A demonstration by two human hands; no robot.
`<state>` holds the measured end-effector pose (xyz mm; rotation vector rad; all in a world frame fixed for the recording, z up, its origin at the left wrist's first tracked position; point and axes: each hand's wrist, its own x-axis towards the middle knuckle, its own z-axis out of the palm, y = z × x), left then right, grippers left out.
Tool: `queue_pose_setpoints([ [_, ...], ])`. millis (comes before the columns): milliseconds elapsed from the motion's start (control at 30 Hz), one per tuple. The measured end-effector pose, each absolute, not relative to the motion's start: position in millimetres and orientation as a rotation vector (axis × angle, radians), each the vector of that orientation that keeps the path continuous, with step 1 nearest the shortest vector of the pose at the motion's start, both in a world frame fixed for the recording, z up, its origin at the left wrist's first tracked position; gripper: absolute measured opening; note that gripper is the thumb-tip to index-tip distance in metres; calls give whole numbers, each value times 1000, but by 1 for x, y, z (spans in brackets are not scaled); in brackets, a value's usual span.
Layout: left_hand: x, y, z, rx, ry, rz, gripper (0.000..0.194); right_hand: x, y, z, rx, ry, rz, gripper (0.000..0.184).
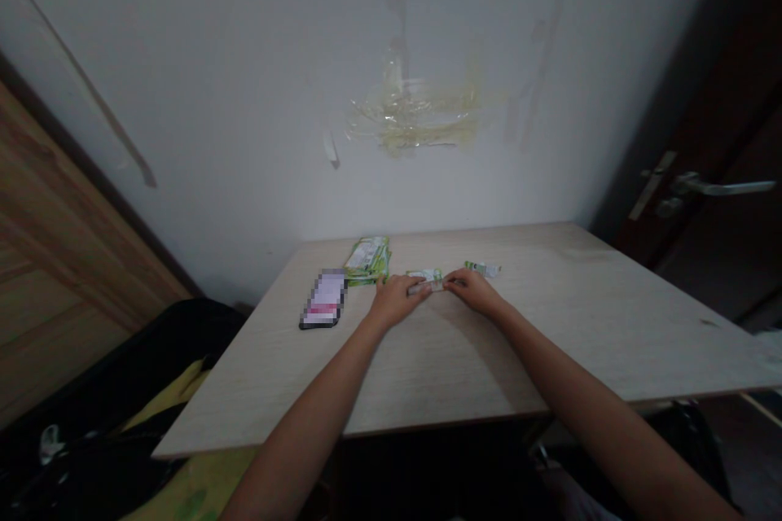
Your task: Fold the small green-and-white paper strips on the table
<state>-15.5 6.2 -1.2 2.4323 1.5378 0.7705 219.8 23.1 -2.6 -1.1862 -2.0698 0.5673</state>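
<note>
A green-and-white flat packet (426, 274) lies on the pale wooden table (440, 358), its near edge turned up like a fold. At its left end, my left hand (393, 299) grips it, thumb along the near edge. My right hand (473, 291) pinches the right end between thumb and fingers; the fingertips partly cover it. Just beyond my right hand lies a narrow green-and-white packet (487, 269), apparently folded. A stack of similar green packets (368, 258) rests beyond and left of my left hand.
A dark-edged phone (323, 299), its screen blurred out, lies left of the stack. The table's far edge meets a grey wall (257, 98) with old tape (421, 118) on it. A dark door (721, 138) with a metal handle (733, 188) is at the right.
</note>
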Motion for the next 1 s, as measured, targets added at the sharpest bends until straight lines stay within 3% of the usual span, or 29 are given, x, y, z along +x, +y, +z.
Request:
queue_pose_setpoints([
  [167, -17, 11, -4, 2410, 1601, 822, 43, 218, 24, -3, -1234, -2062, 609, 19],
  [433, -15, 11, -11, 2415, 1564, 833, 58, 216, 29, -12, -1225, -2016, 648, 12],
  [633, -16, 9, -9, 2498, 1525, 744, 46, 215, 27, -17, -1195, -1920, 648, 40],
  [733, -16, 9, -8, 2533, 1551, 730, 37, 213, 25, -17, -1222, -1935, 632, 42],
  [1000, -15, 7, -6, 2529, 1578, 619, 32, 211, 22, -8, -1192, -2150, 465, 18],
])
